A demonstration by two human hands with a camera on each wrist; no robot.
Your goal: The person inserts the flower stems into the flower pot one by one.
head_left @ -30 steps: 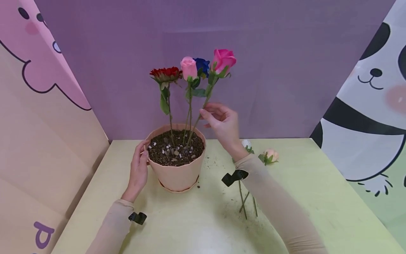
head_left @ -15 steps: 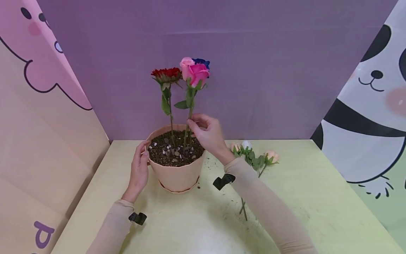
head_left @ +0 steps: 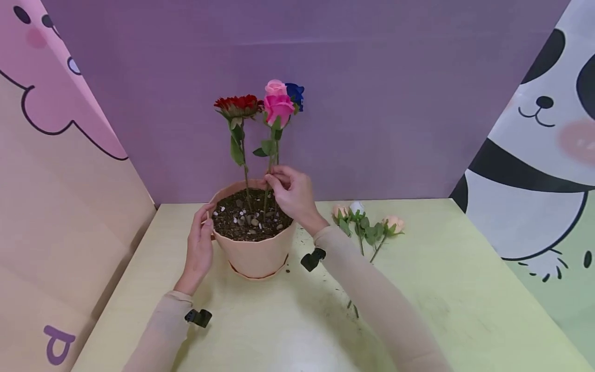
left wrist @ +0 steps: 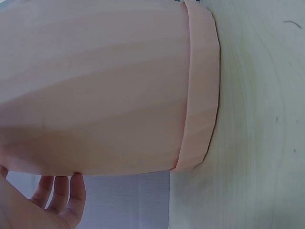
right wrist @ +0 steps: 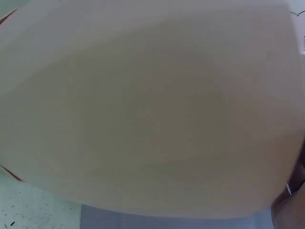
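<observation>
We see the deep pink rose [head_left: 279, 109], right-leaning a second ago, now near upright in the pot [head_left: 253, 256] left of the frame's centre (better grouped, we judge), fingers of the right hand [head_left: 295, 196] pinching its stem [head_left: 266, 202], the left hand's [head_left: 200, 250] relaxed fingers resting against the pot.

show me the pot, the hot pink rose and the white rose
Pot [head_left: 253, 259]: head view, on its front wall.
Hot pink rose [head_left: 278, 109]: head view, on its bloom.
White rose [head_left: 357, 207]: head view, on its bloom.
</observation>
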